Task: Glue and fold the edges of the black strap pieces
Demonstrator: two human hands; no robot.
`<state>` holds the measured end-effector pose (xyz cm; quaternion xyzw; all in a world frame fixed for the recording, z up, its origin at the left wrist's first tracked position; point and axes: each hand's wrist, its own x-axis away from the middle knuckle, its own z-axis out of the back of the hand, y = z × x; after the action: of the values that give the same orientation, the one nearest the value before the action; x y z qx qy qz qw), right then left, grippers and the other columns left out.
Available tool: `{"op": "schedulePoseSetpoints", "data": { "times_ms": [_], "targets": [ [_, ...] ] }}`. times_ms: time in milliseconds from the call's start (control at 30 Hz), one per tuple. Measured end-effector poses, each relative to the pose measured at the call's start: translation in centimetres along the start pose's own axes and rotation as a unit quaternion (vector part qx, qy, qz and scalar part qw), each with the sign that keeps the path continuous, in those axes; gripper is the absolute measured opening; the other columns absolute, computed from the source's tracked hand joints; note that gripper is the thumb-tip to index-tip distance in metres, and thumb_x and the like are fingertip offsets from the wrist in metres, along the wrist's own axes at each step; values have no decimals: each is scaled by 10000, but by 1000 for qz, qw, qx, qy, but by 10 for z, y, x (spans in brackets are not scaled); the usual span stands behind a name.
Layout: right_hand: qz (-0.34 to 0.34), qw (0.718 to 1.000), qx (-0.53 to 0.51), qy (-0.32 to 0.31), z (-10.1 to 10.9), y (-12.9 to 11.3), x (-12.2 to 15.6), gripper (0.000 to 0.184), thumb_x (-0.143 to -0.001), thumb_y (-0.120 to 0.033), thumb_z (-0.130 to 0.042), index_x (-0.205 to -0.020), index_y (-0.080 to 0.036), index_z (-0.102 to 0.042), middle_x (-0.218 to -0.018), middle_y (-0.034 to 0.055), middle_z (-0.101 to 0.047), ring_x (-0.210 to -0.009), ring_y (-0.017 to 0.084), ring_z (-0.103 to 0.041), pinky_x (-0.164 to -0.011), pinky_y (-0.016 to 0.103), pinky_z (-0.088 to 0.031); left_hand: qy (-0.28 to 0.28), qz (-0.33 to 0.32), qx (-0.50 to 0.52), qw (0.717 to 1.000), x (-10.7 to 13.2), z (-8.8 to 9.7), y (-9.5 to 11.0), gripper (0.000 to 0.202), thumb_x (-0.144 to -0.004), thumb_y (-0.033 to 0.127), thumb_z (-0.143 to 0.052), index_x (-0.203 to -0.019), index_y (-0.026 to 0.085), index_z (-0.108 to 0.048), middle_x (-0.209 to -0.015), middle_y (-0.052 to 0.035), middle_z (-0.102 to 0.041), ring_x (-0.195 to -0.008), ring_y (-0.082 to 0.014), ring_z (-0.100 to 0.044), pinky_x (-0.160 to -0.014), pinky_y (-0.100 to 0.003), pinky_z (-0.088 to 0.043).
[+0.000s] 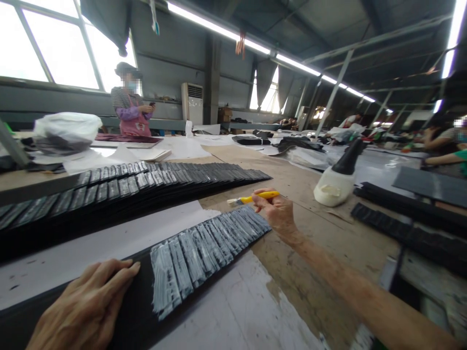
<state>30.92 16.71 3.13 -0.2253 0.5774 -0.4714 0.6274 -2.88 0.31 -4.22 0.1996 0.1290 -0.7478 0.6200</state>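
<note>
My right hand (275, 211) grips a paintbrush (248, 199) with a yellow handle and pale bristles. The brush is above the far end of a fanned row of black strips (204, 248), whose exposed ends are streaked with white, wet-looking paste. My left hand (87, 301) lies on the plain black near part of the topmost strip, fingers stretched out and held close together. White paper (233, 311) lies under the row. Behind it, a longer fanned stack of black strips (120, 189) carries whitish streaks on its upper faces.
A cream-coloured container (333, 187) with a black neck stands to the right on the brown work surface (299, 248). More dark pieces (408, 228) lie at the right edge. Across the table a person in a pink apron (134, 119) stands near a plastic-wrapped bundle (67, 133).
</note>
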Motion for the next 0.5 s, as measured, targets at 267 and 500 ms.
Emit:
{"op": "schedulePoseSetpoints", "data": {
  "times_ms": [267, 500],
  "targets": [
    [-22, 1000, -1, -21, -2, 6, 6, 191, -665, -340, -688, -737, -172, -631, -492, -31, -552, -422, 113, -541, -438, 214, -418, 28, -21, -7, 999, -3, 2, 0, 320, -870, 389, -308, -1067, 308, -547, -1041, -9, -574, -953, -229, -557, -795, -368, -499],
    [-53, 996, -73, 3, -3, -6, 11, 313, -674, -425, -656, -821, -155, -594, -595, -22, -597, -453, 101, -559, -463, 209, -466, 7, -10, 1, 1000, -2, 2, 1, 331, -887, 377, -293, -1084, 296, -546, -1080, -17, -562, -1000, -229, -531, -876, -380, -456]
  ]
}}
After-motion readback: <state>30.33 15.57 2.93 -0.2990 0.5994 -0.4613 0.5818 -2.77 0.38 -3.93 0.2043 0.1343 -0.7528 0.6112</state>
